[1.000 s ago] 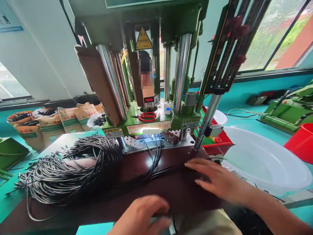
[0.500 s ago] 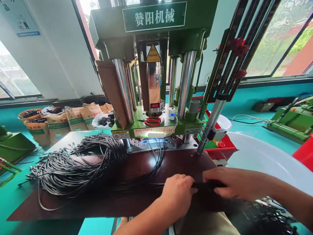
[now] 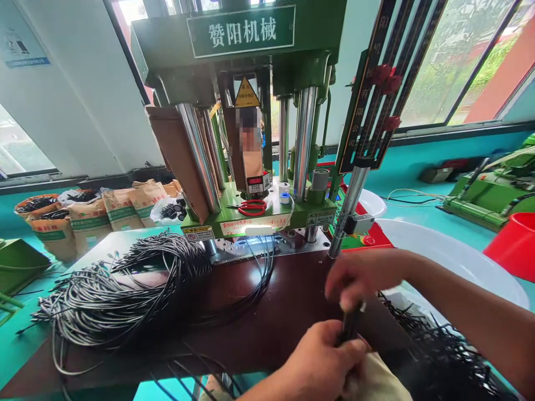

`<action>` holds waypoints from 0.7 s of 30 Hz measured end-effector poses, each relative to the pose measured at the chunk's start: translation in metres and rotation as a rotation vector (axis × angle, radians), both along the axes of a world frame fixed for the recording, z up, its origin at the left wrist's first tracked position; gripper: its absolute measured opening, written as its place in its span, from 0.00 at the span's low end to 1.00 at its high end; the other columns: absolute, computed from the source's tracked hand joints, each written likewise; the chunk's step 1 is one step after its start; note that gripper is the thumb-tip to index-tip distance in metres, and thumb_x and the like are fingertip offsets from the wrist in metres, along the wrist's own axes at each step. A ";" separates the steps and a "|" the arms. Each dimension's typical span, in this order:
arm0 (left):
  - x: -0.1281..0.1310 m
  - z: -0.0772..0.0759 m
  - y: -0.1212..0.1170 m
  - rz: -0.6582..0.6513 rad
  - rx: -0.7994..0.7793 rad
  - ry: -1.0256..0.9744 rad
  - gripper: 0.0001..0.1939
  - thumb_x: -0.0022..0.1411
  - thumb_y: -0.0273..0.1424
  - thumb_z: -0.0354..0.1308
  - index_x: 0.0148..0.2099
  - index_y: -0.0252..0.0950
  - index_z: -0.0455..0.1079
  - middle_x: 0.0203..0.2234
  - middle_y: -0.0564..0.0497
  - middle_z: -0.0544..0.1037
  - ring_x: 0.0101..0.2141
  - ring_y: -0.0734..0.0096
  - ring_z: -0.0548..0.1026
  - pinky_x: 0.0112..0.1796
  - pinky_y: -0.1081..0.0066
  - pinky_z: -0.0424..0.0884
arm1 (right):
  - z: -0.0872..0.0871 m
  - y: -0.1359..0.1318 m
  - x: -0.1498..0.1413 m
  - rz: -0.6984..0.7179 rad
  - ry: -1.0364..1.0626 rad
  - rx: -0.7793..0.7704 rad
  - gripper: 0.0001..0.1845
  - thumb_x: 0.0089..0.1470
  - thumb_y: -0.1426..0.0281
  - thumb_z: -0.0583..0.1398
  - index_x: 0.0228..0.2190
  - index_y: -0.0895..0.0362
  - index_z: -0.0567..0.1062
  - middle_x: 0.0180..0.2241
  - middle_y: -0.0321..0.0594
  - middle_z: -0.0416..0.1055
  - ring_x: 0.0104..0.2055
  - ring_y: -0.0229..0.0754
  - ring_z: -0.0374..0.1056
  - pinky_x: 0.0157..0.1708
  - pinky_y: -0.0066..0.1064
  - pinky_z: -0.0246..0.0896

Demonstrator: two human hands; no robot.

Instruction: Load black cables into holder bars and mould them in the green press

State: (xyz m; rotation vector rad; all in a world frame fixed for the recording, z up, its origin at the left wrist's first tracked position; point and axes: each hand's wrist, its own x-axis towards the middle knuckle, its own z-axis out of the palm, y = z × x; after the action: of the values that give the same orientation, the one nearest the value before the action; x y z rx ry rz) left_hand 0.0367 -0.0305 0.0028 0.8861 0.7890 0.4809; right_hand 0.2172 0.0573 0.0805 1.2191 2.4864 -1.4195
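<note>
My left hand (image 3: 324,359) is closed around a bundle of thin black cables (image 3: 351,324) at the table's front edge, with the bundle's ends pointing up. Just above it, my right hand (image 3: 368,278) is curled, thumb and fingers at the upper ends of the bundle; motion blurs its fingertips. Several black cables (image 3: 270,267) run out of the green press (image 3: 257,220) and curve left over the brown table board (image 3: 292,295). More loose cable lengths (image 3: 184,370) hang across the front edge at lower left.
A large heap of black cables (image 3: 117,295) covers the table's left side. Red-handled scissors (image 3: 253,208) lie on the press. At right stand a white tub (image 3: 451,245) and a pile of short black pieces (image 3: 443,340). Paper sacks (image 3: 90,214) line the wall.
The bundle has turned from lying sideways to pointing upward. My right hand has moved up and left, my left hand slightly down and right. Loose cable lengths now show at the front edge.
</note>
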 end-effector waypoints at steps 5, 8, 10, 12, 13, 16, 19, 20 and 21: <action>-0.013 -0.009 0.005 0.165 -0.099 -0.152 0.22 0.44 0.43 0.66 0.35 0.33 0.65 0.17 0.56 0.68 0.13 0.82 0.59 0.14 0.77 0.53 | -0.024 0.007 -0.020 -0.116 0.303 0.162 0.23 0.58 0.54 0.54 0.44 0.56 0.77 0.42 0.42 0.76 0.44 0.45 0.70 0.44 0.33 0.63; -0.023 -0.007 0.010 0.188 -0.118 -0.203 0.22 0.45 0.41 0.67 0.36 0.33 0.65 0.19 0.55 0.69 0.15 0.81 0.62 0.17 0.76 0.55 | -0.036 0.008 -0.035 -0.217 0.341 0.264 0.24 0.56 0.52 0.55 0.43 0.56 0.78 0.40 0.42 0.76 0.44 0.47 0.70 0.44 0.35 0.63; -0.028 -0.007 0.012 0.200 -0.135 -0.225 0.21 0.46 0.41 0.67 0.37 0.33 0.65 0.19 0.55 0.69 0.17 0.80 0.64 0.19 0.76 0.58 | -0.042 0.011 -0.041 -0.350 0.400 0.290 0.27 0.57 0.49 0.53 0.43 0.56 0.77 0.41 0.42 0.76 0.45 0.48 0.69 0.45 0.37 0.62; -0.030 -0.008 0.013 0.207 -0.143 -0.233 0.21 0.47 0.40 0.66 0.38 0.33 0.65 0.20 0.53 0.70 0.18 0.78 0.66 0.21 0.75 0.60 | -0.046 0.015 -0.044 -0.362 0.425 0.247 0.28 0.58 0.49 0.50 0.40 0.57 0.78 0.41 0.42 0.76 0.45 0.48 0.69 0.46 0.38 0.61; -0.031 -0.009 0.014 0.209 -0.138 -0.230 0.21 0.47 0.40 0.66 0.38 0.33 0.65 0.21 0.53 0.71 0.18 0.78 0.66 0.21 0.75 0.60 | -0.048 0.017 -0.045 -0.340 0.427 0.231 0.28 0.59 0.50 0.50 0.39 0.57 0.78 0.40 0.42 0.76 0.45 0.48 0.69 0.46 0.38 0.60; -0.032 -0.013 0.014 0.214 -0.130 -0.211 0.21 0.47 0.40 0.67 0.37 0.32 0.65 0.21 0.52 0.71 0.19 0.76 0.68 0.22 0.74 0.62 | -0.049 0.026 -0.043 -0.339 0.440 0.267 0.24 0.58 0.52 0.53 0.40 0.58 0.77 0.38 0.41 0.76 0.43 0.46 0.69 0.44 0.36 0.61; -0.033 -0.015 0.015 0.204 -0.147 -0.197 0.21 0.47 0.40 0.66 0.37 0.33 0.64 0.22 0.51 0.72 0.20 0.76 0.69 0.23 0.74 0.64 | -0.045 0.034 -0.039 -0.352 0.422 0.282 0.19 0.55 0.57 0.58 0.40 0.58 0.76 0.38 0.41 0.75 0.41 0.45 0.68 0.43 0.35 0.61; -0.033 -0.015 0.015 0.196 -0.152 -0.197 0.20 0.48 0.40 0.66 0.37 0.33 0.64 0.23 0.51 0.72 0.20 0.75 0.70 0.23 0.73 0.65 | -0.042 0.035 -0.039 -0.343 0.419 0.285 0.17 0.54 0.58 0.59 0.39 0.58 0.76 0.38 0.41 0.74 0.41 0.44 0.68 0.43 0.35 0.61; -0.032 -0.015 0.015 0.185 -0.157 -0.197 0.20 0.48 0.39 0.66 0.37 0.33 0.64 0.23 0.51 0.73 0.21 0.75 0.70 0.24 0.73 0.65 | -0.039 0.036 -0.039 -0.337 0.432 0.293 0.16 0.53 0.60 0.60 0.39 0.57 0.76 0.39 0.40 0.74 0.41 0.43 0.68 0.43 0.35 0.61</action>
State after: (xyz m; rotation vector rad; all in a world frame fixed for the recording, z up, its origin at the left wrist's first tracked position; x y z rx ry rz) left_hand 0.0043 -0.0154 -0.0123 0.6124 0.7195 0.6496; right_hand 0.1783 0.0930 0.0411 1.5968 2.9746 -1.5737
